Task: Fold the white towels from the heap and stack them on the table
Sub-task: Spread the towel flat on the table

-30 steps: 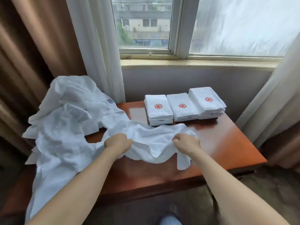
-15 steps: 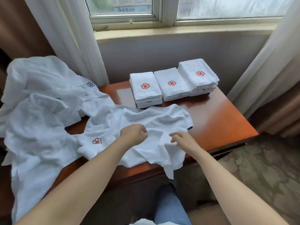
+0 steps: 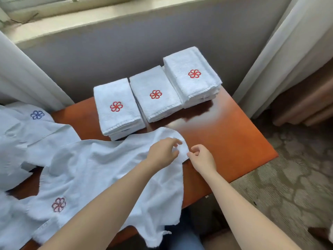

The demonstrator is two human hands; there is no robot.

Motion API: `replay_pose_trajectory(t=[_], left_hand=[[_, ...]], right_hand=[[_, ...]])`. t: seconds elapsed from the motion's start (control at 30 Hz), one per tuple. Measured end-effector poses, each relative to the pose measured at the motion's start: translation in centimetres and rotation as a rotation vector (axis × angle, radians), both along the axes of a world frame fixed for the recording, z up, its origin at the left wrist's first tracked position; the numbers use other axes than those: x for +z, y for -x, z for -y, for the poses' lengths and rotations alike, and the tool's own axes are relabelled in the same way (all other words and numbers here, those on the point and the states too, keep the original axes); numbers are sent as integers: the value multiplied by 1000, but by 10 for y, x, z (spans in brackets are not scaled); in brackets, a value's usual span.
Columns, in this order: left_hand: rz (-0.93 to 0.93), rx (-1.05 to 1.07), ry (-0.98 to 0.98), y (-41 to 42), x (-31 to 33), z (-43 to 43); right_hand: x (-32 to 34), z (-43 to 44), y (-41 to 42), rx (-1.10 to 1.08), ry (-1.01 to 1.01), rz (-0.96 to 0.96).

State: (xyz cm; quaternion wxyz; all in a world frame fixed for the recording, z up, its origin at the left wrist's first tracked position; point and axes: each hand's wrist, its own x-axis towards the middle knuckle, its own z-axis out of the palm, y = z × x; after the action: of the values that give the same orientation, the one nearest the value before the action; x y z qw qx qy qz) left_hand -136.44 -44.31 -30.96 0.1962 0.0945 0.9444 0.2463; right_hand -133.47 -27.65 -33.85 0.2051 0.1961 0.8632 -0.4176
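Both hands have moved to the towel's far right corner since half a second ago. Then the left hand lay fisted on the middle of the cloth and the right hand reached at its near edge. The view has also tilted down, closer to the table.

The table, reddish wood, fills the middle of the view. It stands against a grey wall under a pale sill. Curtains hang at both sides and patterned carpet lies to the right.

The heap covers the table's left end and runs off the left edge of the view. The towel lies spread and wrinkled over the near left part of the table. Its near edge hangs over the front, and a red emblem shows near its left end.

Three stacks of folded towels stand in a slanting row at the back, side against side, each with a red emblem on top: the left stack, the middle stack and the right stack.

The left hand curls over the towel's corner, with cloth bunched between thumb and fingertips. The right hand, just beside it, is curled, thumb and forefinger at the hem. It seems to pinch the edge, though blur leaves that unsure.
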Motion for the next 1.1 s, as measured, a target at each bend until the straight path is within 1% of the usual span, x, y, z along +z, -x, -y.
replay_pose_trajectory(t=[0.17,0.27,0.33,0.43,0.53,0.6,0.63,0.7,0.77,0.87,0.93,1.0,1.1], left_hand=[[51,2,27,22,-21,-8],[31,-43,44,28,-24,-10],[1,-115,45,34,-21,-14],[-28,-190,5,49,-9,-27],[-62,-176,-31,68,5,-47],[-63,-137,-50,79,13,-61],[-48,-107,-85,82,17,-68],[-48,-47,-159,89,23,-83],[-109,-38,-178,94,28,-99],[-159,-15,-167,101,31,-120],[-174,35,-171,104,29,-132],[-173,99,-195,107,24,-140],[-176,188,-228,110,15,-145]], right_hand=[[-8,-1,18,184,-177,141],[-9,-2,25,190,-159,120],[-5,-4,30,92,-46,33],[7,-13,39,-136,248,-111],[27,-30,47,-332,407,-245],[39,-43,50,-419,503,-257],[44,-48,50,-423,530,-239],[50,-58,49,-354,509,-190],[51,-68,43,-288,457,-151],[49,-90,31,-304,425,-59],[48,-107,24,-278,350,-14],[45,-123,22,-276,211,-44],[43,-143,28,-406,58,-143]])
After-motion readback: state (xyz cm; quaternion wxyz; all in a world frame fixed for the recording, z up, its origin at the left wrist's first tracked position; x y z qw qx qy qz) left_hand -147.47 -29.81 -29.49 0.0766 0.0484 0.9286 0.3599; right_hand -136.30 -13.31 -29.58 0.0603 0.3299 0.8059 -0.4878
